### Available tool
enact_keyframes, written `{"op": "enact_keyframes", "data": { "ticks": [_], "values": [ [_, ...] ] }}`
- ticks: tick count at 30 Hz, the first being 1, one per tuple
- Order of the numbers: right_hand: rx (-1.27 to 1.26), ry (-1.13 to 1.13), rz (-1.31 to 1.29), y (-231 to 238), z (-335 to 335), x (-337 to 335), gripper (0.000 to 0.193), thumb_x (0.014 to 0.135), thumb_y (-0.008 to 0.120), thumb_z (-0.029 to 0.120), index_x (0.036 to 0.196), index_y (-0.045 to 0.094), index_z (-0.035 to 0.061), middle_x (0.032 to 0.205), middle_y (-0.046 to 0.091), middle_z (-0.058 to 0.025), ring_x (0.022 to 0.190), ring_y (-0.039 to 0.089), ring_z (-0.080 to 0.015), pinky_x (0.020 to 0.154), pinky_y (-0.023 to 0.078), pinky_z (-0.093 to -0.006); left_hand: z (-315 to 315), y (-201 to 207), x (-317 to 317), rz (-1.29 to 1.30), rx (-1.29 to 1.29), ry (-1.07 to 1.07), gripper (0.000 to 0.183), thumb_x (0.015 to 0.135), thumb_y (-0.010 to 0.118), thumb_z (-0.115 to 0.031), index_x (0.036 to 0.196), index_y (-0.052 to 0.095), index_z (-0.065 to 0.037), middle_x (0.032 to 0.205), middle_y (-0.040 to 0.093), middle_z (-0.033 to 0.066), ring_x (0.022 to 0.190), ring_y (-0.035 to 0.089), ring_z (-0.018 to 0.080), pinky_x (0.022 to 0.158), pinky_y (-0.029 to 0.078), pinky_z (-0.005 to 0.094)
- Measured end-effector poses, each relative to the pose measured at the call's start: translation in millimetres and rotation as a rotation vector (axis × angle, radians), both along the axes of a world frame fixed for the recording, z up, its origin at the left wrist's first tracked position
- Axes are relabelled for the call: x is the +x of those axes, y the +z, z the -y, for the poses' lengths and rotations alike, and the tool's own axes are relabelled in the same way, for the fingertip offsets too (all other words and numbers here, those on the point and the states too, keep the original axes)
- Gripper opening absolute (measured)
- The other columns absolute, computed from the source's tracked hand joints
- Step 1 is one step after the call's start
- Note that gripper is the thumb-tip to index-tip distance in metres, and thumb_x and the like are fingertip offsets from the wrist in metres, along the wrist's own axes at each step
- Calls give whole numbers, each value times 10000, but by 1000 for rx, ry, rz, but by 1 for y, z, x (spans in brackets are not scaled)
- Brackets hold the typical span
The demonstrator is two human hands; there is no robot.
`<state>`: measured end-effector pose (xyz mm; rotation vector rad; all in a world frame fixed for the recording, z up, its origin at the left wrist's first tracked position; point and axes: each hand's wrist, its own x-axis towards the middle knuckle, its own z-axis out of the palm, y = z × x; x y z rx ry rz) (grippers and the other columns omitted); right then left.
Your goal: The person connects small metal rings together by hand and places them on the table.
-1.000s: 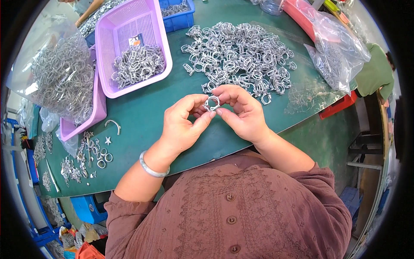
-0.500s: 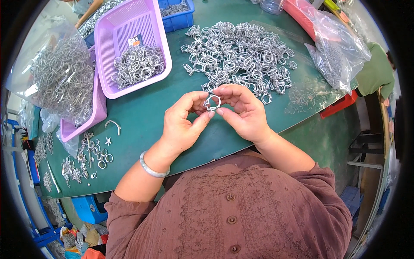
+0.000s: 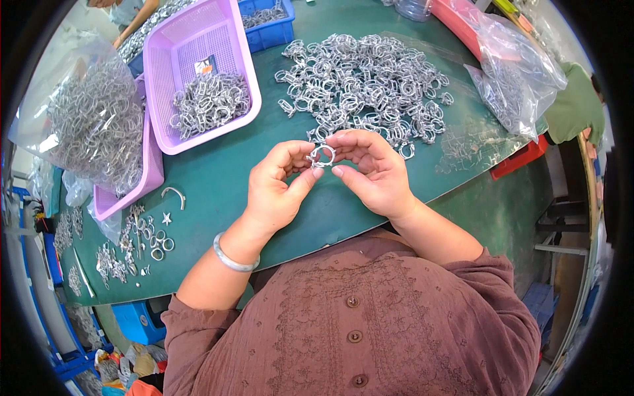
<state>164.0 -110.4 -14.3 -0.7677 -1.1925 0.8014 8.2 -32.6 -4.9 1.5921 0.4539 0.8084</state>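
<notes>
A small silver-grey metal ring [image 3: 323, 156] is pinched between the thumb and forefinger of my left hand [image 3: 277, 181], in front of my chest. My right hand [image 3: 376, 173] is beside it, fingers curved and thumb apart from them. The right forefinger's tip comes close to the ring's upper edge; whether it touches I cannot tell. Just beyond my hands lies a broad heap of similar metal rings [image 3: 363, 82], with one stray ring [image 3: 407, 151] at its near edge.
A pink basket [image 3: 158, 63] holding rings stands left of the heap; a blue bin [image 3: 272, 33] sits behind it. A clear bag of rings [image 3: 96, 119] leans at far left. Loose rings and charms [image 3: 157, 243] lie on the green table [image 3: 198, 204]. Another bag [image 3: 508, 92] sits at right.
The ring has shifted slightly left along with my left hand, away from my right thumb. My right hand has barely moved. Another person's arm shows more at the upper left.
</notes>
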Motion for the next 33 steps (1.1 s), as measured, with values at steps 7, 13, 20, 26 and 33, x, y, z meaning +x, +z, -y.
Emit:
{"op": "enact_keyframes", "data": {
  "ticks": [7, 13, 20, 26, 33],
  "values": [
    [-11, 6, -27, 0, 1, 0, 368, 805, 515, -116, 1154, 468, -12, 1099, 531, -97, 1004, 542, -165, 868, 450, -300, -2, -3, -1, 10, -19, -10, 287, 824, 567, 68, 1100, 508, 18, 998, 600, 62, 908, 571, 112, 806, 466, 238],
    [-40, -11, -18, -1, 1, 1, 358, 814, 506, -115, 1151, 468, -2, 1098, 535, -93, 990, 546, -158, 866, 450, -298, -4, -3, -2, 42, -131, -64, 262, 847, 572, 12, 1104, 521, 14, 984, 589, 34, 884, 547, 93, 795, 451, 216],
    [-45, 3, -27, -2, 1, 2, 347, 822, 500, -113, 1147, 470, 4, 1080, 545, -84, 981, 550, -157, 862, 450, -296, -6, -1, -2, 19, -220, -85, 256, 883, 553, -78, 1119, 518, 14, 979, 585, 41, 871, 552, 106, 788, 461, 241],
    [-63, -30, 5, -2, 2, 2, 348, 819, 516, -102, 1143, 477, 21, 1057, 554, -76, 958, 553, -149, 844, 456, -293, -8, -2, -3, -59, -238, -78, 258, 916, 514, -146, 1122, 525, 9, 949, 592, 51, 845, 561, 117, 771, 462, 254],
    [-91, -100, 109, 0, 3, 4, 294, 811, 541, -78, 1090, 532, 17, 991, 574, -57, 887, 567, -124, 784, 468, -264, -9, 1, -4, -37, -353, -109, 267, 939, 476, -223, 1079, 557, -11, 889, 609, 47, 773, 563, 111, 716, 457, 240]
  ]
}}
